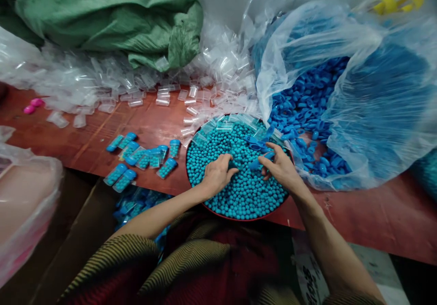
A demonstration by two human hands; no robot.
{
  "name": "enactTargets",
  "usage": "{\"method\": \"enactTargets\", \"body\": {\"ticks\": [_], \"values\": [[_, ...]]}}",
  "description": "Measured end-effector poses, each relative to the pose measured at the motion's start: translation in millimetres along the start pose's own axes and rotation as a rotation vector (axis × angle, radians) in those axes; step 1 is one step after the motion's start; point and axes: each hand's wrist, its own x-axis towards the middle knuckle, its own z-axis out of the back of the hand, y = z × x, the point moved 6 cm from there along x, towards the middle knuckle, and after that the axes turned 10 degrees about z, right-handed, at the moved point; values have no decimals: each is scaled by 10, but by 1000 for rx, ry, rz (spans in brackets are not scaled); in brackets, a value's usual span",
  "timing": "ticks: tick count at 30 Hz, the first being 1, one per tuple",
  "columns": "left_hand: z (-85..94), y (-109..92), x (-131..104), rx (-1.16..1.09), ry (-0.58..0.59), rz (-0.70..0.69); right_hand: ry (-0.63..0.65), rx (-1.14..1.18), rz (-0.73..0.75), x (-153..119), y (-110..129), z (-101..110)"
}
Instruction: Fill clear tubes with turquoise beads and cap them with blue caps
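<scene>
A round tub [187, 159] full of small turquoise beads [239, 200] sits on the table before me. My left hand [217, 175] is at the beads, its fingers curled with the thumb towards them. What it holds, if anything, is hard to make out. On the right side of the tub, my right hand [280, 167] grips a blue plastic cap [262, 160] between thumb and fingers. More blue caps [256, 144] lie on the beads just beyond it. Several clear plastic tubes [225, 126] rest along the tub's far edge.
Filled, capped tubes [167, 167] lie left of the tub, with more below the table edge. Behind are heaped clear tubes [136, 96] and a green sack [112, 18]. A clear bag [382, 91] spills blue caps [300, 104] at right. Two pink pieces [30, 108] lie far left.
</scene>
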Motion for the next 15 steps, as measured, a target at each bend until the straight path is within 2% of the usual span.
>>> {"method": "enactTargets", "body": {"ticks": [1, 3, 6, 9, 12, 15], "values": [[-17, 1, 13, -17, 2, 1, 14, 60, -17, -2, -49, -31], [-29, -6, 23, -34, 19, -12, -1, -27, -11, -30, -111, 0], [-30, -25, 13, -1, 48, -33, -11, -467, 44, -116, -67, 140], [-45, -30, 7, 34, 55, -54, 82, -811, 118, -180, 71, 187], [-83, -14, 13, -4, 66, -79, 146, -867, 237, -162, 173, 113], [-119, -17, 19, -59, 99, -107, 213, -837, 250, -84, 101, -36]]}}
